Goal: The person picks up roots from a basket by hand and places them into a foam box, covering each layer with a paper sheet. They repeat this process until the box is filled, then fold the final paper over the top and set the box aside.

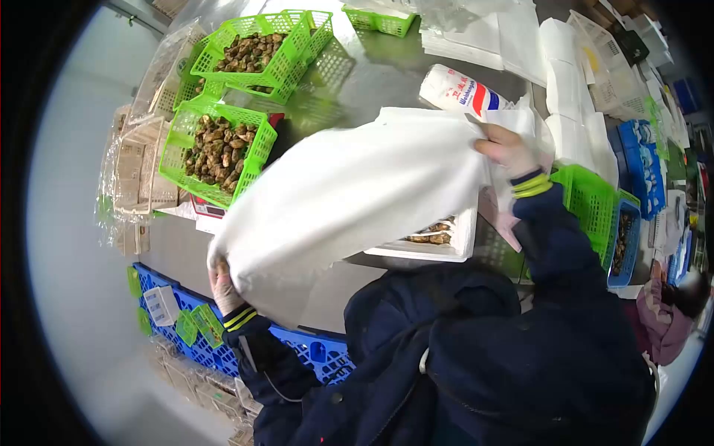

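A large white paper sheet (pixel 349 186) is stretched between my two hands, bowed in the middle. My left hand (pixel 225 286) grips its lower left edge, and my right hand (pixel 509 151) pinches the upper right corner. Under the sheet stands a white foam box (pixel 424 253), mostly covered. In its visible corner lie brown, mushroom-like pieces (pixel 439 236), partly hidden by the sheet. Behind my right hand is a printed white paper package (pixel 461 89).
Green baskets (pixel 171 152) of brown lumpy pieces (pixel 219 151) stand at left on the steel table (pixel 349 82). White paper stacks (pixel 569 97) lie at right, near a green crate (pixel 587 201). Another person (pixel 662 316) is at far right. Blue pallets (pixel 320 353) stand below.
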The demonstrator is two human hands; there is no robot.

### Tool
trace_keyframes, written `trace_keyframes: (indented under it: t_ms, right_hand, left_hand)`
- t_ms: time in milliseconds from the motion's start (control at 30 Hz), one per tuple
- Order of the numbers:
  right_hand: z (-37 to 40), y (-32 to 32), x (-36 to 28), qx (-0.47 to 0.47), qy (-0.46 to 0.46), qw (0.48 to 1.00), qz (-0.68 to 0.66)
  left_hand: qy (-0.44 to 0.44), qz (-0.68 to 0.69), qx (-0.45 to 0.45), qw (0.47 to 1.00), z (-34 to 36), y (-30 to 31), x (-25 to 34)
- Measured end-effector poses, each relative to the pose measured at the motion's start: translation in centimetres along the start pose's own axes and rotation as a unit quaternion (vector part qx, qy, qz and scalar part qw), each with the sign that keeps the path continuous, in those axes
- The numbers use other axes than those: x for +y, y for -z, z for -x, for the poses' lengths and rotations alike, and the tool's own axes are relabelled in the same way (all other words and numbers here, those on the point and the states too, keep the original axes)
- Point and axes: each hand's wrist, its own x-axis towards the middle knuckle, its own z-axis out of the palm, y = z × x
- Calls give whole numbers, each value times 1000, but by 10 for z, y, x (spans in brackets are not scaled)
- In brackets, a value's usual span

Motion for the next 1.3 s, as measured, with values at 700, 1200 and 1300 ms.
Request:
trace_keyframes:
  t_ms: [700, 1200, 1300]
  right_hand:
    - [155, -65, -48, -99, 25, 939, 329]
    - [107, -36, 39, 36, -261, 881, 394]
    - [124, -42, 31, 70, -201, 944, 253]
  left_hand:
    - [223, -139, -178, 948, -15, -107, -154]
    - [214, -5, -141, 967, 10, -145, -133]
    - [245, -12, -163, 956, 27, -168, -113]
